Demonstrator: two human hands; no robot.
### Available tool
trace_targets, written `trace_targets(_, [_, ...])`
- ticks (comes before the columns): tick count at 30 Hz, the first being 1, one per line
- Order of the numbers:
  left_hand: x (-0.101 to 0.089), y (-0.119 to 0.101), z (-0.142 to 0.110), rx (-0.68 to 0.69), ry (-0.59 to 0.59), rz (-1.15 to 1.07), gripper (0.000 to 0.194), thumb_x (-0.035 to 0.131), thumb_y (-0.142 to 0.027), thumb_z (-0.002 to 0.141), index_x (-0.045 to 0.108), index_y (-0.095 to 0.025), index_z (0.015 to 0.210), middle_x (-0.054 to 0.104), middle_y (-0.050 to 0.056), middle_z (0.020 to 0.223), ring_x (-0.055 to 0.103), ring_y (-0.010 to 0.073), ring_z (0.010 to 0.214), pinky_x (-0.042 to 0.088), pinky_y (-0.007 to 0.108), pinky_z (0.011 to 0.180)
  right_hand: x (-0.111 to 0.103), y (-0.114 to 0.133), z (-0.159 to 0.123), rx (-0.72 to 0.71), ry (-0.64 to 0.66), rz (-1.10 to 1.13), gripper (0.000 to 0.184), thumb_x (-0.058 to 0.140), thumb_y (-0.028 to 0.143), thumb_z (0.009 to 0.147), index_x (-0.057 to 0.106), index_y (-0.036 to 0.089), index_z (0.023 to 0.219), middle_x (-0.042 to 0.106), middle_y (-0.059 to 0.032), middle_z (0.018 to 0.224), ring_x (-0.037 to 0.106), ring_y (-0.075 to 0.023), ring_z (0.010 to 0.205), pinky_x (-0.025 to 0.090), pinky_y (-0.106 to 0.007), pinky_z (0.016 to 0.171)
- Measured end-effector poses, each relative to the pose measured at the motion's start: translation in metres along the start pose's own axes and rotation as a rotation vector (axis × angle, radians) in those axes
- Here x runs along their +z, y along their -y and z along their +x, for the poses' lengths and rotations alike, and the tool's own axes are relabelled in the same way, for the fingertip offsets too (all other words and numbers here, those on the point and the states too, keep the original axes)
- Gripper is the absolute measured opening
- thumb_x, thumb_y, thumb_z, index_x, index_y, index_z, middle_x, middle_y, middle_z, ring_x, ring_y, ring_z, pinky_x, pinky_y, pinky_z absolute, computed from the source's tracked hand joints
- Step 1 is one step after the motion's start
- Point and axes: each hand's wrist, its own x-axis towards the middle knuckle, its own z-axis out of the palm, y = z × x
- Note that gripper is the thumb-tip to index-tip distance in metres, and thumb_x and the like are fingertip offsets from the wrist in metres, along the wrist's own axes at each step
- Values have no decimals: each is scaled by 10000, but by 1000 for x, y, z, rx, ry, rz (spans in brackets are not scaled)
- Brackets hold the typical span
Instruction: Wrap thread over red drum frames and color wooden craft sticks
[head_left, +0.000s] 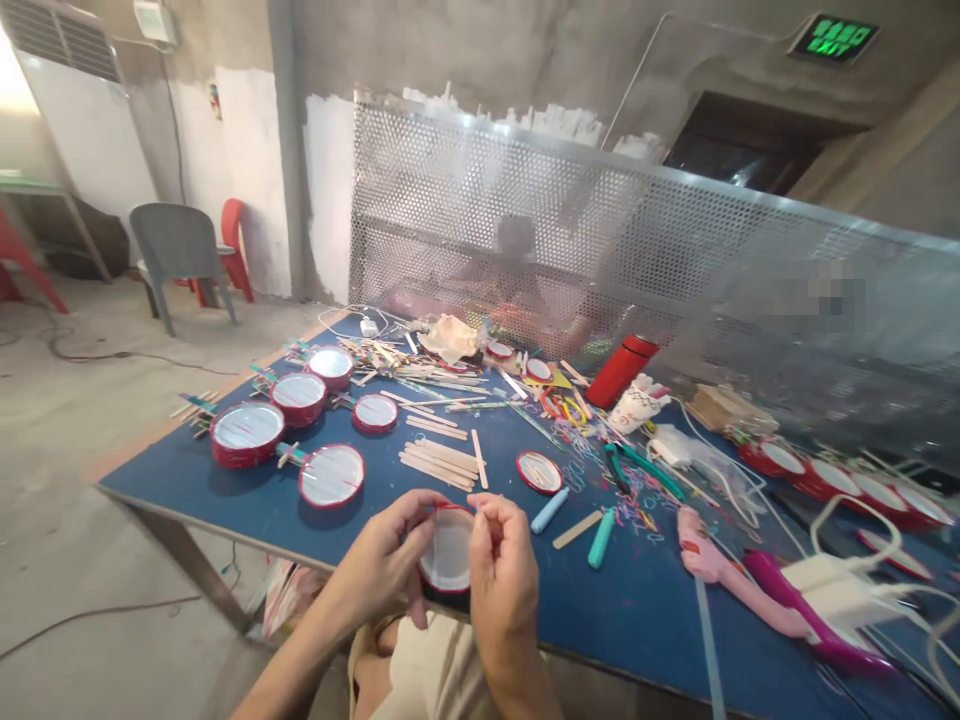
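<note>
Near the table's front edge, my left hand (390,550) grips the left side of a small round red-rimmed disc (450,560) with a pale, translucent face, like a little drum or banjo body. On its right, my right hand (504,570) is closed, thumb and fingers pinched against the upper right rim. Whether a small piece is also between those fingertips is hidden. Just beyond the hands lie a row of wooden craft sticks (436,465) and another red-rimmed round piece (539,472) with sticks in it. A blue glue stick (550,511) rests right of my right hand.
Several red-rimmed toy banjos (247,434) stand at the left. Rightward are a teal glue stick (601,540), green-handled pliers (649,470), a pink hand-shaped stick (739,580), a purple tool (817,625) and white cables. A red bottle (621,370) stands before the perforated metal screen (480,190).
</note>
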Motion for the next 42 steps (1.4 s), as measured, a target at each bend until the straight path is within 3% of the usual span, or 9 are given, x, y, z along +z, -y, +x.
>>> trace_targets(5, [7,6,0,-14,-96,129,354,516,-534,932,614,-195,962,629,-39,649,553,103,344,229,189,313,8,0,-4,-103,-45,20,198,494,351,972,622,222,895,739,-60,889,703,-168,845,556,-312,821])
trace_targets(9, [5,9,0,-40,-45,155,360,540,-541,916,591,-190,858,560,-49,626,525,103,392,265,196,341,-8,9,-2,318,167,333,275,564,467,929,656,209,926,738,-75,972,694,-185,853,562,-302,758])
trace_targets(13, [-4,8,-2,66,57,-8,402,641,-554,873,588,-171,982,554,-46,705,474,82,515,335,185,457,-22,19,3,684,386,631,336,679,510,852,660,216,1012,723,-46,975,669,-166,787,525,-255,670])
trace_targets(17, [-12,7,-3,34,219,-122,525,672,-606,853,528,-180,1123,479,-89,663,358,47,456,251,165,410,-23,24,3,642,492,695,271,718,464,833,645,203,853,663,-47,1162,634,-137,828,498,-230,711])
trace_targets(21, [-16,7,-4,-21,230,-181,546,701,-640,811,528,-188,1063,480,-92,649,368,42,445,259,157,399,-20,25,1,603,554,714,269,702,442,852,612,196,792,619,-40,1179,568,-105,768,468,-211,692])
trace_targets(24, [-18,8,-4,-32,196,-151,534,721,-653,780,562,-168,938,518,-65,678,399,44,480,286,156,420,-16,23,-2,607,542,714,284,702,450,852,605,192,786,597,-36,1192,521,-91,735,437,-199,650])
trace_targets(30, [-23,10,1,-58,315,-200,556,781,-642,719,548,-166,890,525,-68,654,424,52,513,320,164,473,-5,19,-6,645,458,688,304,680,497,866,595,208,823,557,33,759,503,-106,672,404,-193,598])
trace_targets(36, [-22,9,3,-42,326,-194,501,764,-587,765,538,-172,932,532,-65,692,412,57,544,326,164,494,3,27,-6,703,284,675,297,649,526,821,561,242,822,599,15,723,574,-151,634,463,-242,561])
trace_targets(42, [-19,6,-1,-32,309,-41,343,704,-471,802,527,-183,862,468,-71,655,376,76,552,302,182,503,1,28,-3,719,234,675,340,670,509,781,462,252,701,473,51,623,484,-125,542,442,-229,503])
